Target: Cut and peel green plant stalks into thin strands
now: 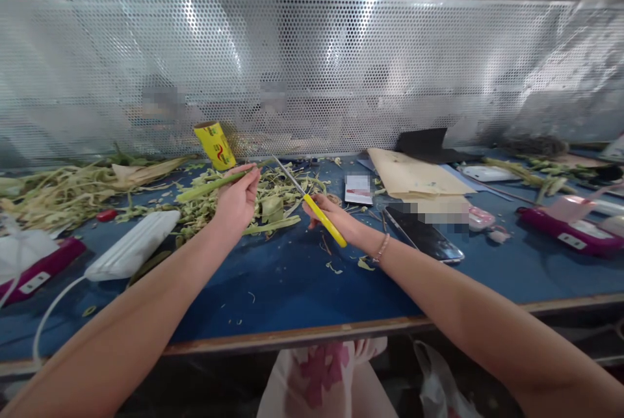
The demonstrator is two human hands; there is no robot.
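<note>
My left hand is closed on a green plant stalk, pinching it near its right end while the rest points left. In my right hand is a knife with a yellow handle and a thin metal blade. The blade slants up and to the left, its tip near the fingers of my left hand; I cannot tell whether it touches the stalk. Under and behind my left hand lies a heap of green plant trimmings on the blue tabletop.
A yellow cardboard tube leans by the perforated metal screen. More stripped leaves lie left. A white power bank with a cable and a purple power strip sit nearer. Rightward are a phone, brown paper and another purple strip.
</note>
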